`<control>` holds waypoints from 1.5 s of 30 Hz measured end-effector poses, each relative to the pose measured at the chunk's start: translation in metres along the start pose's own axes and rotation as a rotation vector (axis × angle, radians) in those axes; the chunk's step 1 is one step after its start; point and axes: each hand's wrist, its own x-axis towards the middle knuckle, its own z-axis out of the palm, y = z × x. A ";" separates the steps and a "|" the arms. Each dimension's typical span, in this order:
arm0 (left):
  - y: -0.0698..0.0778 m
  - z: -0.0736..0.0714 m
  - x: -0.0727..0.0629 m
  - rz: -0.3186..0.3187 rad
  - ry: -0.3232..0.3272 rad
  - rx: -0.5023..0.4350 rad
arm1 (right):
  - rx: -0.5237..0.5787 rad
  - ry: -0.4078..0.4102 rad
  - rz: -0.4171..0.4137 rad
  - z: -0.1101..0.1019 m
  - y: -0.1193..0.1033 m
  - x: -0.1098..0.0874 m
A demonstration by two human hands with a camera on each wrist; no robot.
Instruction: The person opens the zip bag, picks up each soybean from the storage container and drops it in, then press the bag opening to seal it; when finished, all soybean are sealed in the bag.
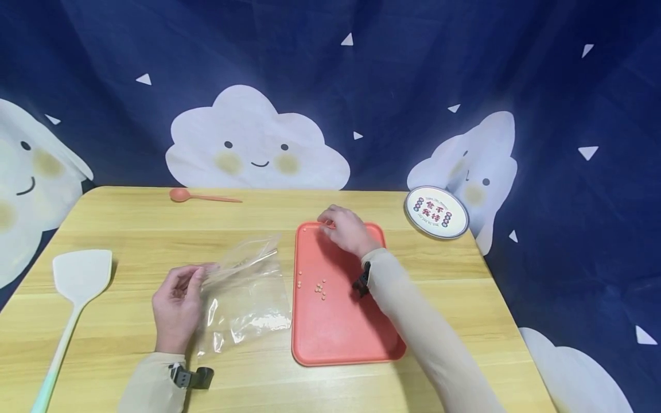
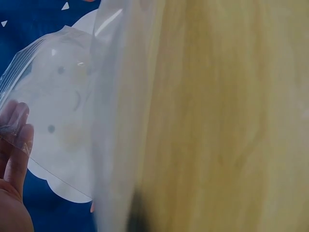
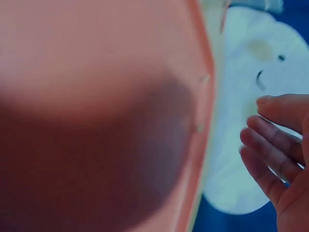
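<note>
My left hand (image 1: 178, 307) pinches a clear zip-lock bag (image 1: 248, 321) near its mouth; the bag stretches to the right toward the tray. In the left wrist view, the left fingers (image 2: 19, 150) show against the transparent film. A red rectangular tray (image 1: 346, 344) lies right of the bag. Over its far edge hovers my right hand (image 1: 348, 229), fingers loosely bent, with nothing visible between them in the right wrist view. Several small round beige beans (image 1: 318, 288) are scattered in the tray's left half. Two more beans (image 3: 199, 128) lie by the tray's edge.
A white spatula (image 1: 82, 278) with a green handle lies at the left. Along the back edge is an orange spoon (image 1: 181, 195). An oval plate (image 1: 436, 212) with printed characters sits at the back right. A dark blue curtain (image 1: 392, 74) hangs behind the wooden table.
</note>
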 end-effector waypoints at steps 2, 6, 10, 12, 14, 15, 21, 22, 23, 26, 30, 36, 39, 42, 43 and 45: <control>0.000 0.000 0.000 0.005 0.002 0.003 | -0.047 -0.038 0.000 0.001 0.008 0.002; 0.000 0.000 0.000 0.013 -0.002 -0.007 | -0.108 -0.107 0.020 0.006 0.017 0.004; -0.001 0.000 0.000 0.008 -0.006 -0.007 | -0.131 -0.146 0.050 0.011 0.022 0.005; 0.000 0.001 0.000 0.002 -0.004 -0.003 | -0.142 -0.155 0.051 0.015 0.023 0.005; 0.000 0.001 0.000 -0.002 -0.004 0.005 | -0.154 -0.159 0.046 0.017 0.024 0.006; 0.000 0.001 0.000 -0.003 -0.004 0.006 | -0.160 -0.160 0.045 0.018 0.025 0.006; 0.003 0.003 0.000 0.013 0.005 -0.007 | -0.176 -0.169 0.043 0.021 0.024 0.008; 0.003 0.003 0.000 0.012 0.004 -0.009 | -0.177 -0.171 0.044 0.021 0.024 0.008; 0.003 0.004 0.000 0.010 0.005 -0.013 | -0.176 -0.173 0.046 0.022 0.024 0.008; 0.002 0.004 0.000 0.011 0.011 -0.012 | -0.173 -0.178 0.055 0.021 0.025 0.008; 0.001 0.004 -0.001 0.008 0.015 -0.005 | -0.140 -0.177 0.100 0.019 0.024 0.006; 0.001 0.003 0.000 -0.001 0.004 -0.008 | -0.006 -0.102 0.132 0.009 0.013 0.000; 0.001 0.002 0.001 0.000 0.000 -0.004 | 0.092 -0.022 0.087 0.001 -0.002 -0.004; 0.000 0.002 0.002 0.014 0.005 -0.003 | 0.233 0.052 0.019 -0.005 -0.021 -0.007; 0.000 0.002 0.002 0.020 0.007 0.000 | 0.283 0.069 -0.008 -0.006 -0.029 -0.008; -0.001 0.002 0.002 0.038 0.008 -0.001 | 0.354 0.088 -0.057 -0.006 -0.043 -0.010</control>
